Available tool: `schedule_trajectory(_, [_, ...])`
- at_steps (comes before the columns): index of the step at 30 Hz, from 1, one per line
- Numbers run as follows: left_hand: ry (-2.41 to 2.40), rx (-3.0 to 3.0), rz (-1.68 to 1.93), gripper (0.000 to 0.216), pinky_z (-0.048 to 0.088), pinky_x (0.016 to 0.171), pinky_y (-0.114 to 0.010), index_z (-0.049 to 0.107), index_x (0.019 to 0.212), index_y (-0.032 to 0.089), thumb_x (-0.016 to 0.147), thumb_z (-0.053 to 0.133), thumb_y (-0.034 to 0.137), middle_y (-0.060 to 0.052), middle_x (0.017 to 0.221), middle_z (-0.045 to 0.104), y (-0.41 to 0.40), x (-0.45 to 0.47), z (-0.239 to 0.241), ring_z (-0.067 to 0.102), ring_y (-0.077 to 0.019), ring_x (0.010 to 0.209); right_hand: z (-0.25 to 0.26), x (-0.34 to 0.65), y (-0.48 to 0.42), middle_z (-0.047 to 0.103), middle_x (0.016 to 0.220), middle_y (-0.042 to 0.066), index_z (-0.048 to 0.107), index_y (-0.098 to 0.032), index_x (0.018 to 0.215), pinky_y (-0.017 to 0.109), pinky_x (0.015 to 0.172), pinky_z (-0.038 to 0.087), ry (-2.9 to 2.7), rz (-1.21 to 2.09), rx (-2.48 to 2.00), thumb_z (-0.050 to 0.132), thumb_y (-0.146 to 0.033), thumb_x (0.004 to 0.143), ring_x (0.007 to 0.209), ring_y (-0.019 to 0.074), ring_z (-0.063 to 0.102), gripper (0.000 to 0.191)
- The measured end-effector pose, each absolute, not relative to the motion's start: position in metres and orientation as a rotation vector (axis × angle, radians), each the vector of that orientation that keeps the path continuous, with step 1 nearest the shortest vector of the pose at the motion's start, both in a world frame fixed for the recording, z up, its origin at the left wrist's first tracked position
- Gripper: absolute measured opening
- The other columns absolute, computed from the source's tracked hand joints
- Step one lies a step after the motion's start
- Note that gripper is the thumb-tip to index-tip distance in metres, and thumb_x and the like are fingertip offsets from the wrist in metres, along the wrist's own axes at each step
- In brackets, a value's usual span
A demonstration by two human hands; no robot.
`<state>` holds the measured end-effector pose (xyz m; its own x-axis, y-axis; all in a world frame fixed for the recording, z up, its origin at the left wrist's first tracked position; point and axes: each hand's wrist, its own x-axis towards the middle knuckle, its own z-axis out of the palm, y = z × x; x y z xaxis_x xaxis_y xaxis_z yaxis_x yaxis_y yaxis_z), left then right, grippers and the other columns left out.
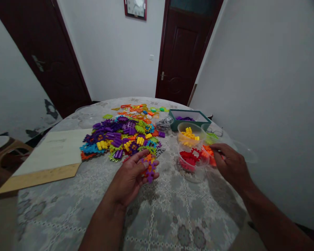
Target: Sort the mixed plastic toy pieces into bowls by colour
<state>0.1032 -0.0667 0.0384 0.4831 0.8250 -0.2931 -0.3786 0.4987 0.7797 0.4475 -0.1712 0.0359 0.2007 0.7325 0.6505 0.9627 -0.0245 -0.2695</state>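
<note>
Head view: left hand (pixel 133 169) pinches purple and orange pieces (pixel 150 174) between the left and right edges of the table (pixel 170 219); right hand (pixel 232 167), grip impossible to tell, adjoins orange-red pieces (pixel 208 157) toward the right edge; mixed pile (pixel 120 134), toward the far edge.

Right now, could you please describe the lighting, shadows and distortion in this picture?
Head view: dim, soft light; head view: a shadow darkens the tablecloth below the right hand; head view: wide-angle distortion seems to tilt both doors outward.

This looks like a home — patterned tablecloth (pixel 170 216), wall clock (pixel 136 7), dark doors (pixel 183 52).
</note>
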Motion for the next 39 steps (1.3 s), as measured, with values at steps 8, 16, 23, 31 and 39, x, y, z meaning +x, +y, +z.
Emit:
schedule_trajectory(8, [0.683,0.773,0.827,0.036,0.065,0.070,-0.037,0.062,0.116,0.018,0.084,0.080,0.021,-0.012,0.110,0.072,-0.069,0.104,0.029,0.074,-0.0247,0.094,0.037,0.313,-0.169,0.070,0.131,0.009,0.055,-0.028,0.144,0.043,0.097,0.061,-2.049,0.020,-1.344,0.057,-0.023,0.103,0.112,0.0237,0.070,0.041])
schedule_trajectory(16, [0.730,0.815,0.886,0.039,0.053,0.057,-0.023,0.062,0.109,0.019,0.078,0.084,0.025,-0.001,0.089,0.066,-0.070,0.108,0.023,0.064,-0.0132,0.069,0.028,0.267,-0.153,0.067,0.111,0.011,0.061,-0.024,0.134,0.042,0.083,0.062,-2.154,0.067,-1.442,0.059,-0.021,0.100,0.096,0.0249,0.068,0.034])
schedule_trajectory(23, [0.692,0.769,0.854,0.024,0.064,0.071,-0.035,0.064,0.106,0.017,0.084,0.072,0.018,-0.010,0.106,0.068,-0.073,0.112,0.025,0.070,-0.0218,0.092,0.030,0.284,-0.146,0.070,0.107,0.009,0.065,-0.022,0.125,0.035,0.083,0.058,-1.984,0.035,-1.308,0.053,-0.011,0.098,0.096,0.0214,0.068,0.031])
schedule_trajectory(31, [0.714,0.743,0.864,0.046,0.065,0.084,-0.044,0.063,0.119,0.016,0.075,0.063,0.000,-0.017,0.115,0.069,-0.073,0.108,0.028,0.071,-0.0274,0.106,0.052,0.332,-0.148,0.074,0.113,0.007,0.071,-0.026,0.118,0.033,0.086,0.057,-1.847,0.112,-1.519,0.055,-0.026,0.103,0.102,0.0212,0.071,0.023])
schedule_trajectory(39, [0.723,0.707,0.868,0.057,0.066,0.077,-0.036,0.059,0.133,0.019,0.080,0.073,0.006,-0.017,0.118,0.072,-0.071,0.107,0.033,0.074,-0.0289,0.109,0.079,0.403,-0.094,0.078,0.101,0.006,0.078,-0.024,0.113,0.036,0.081,0.056,-1.835,-0.019,-1.744,0.056,-0.036,0.098,0.084,0.0210,0.072,0.029])
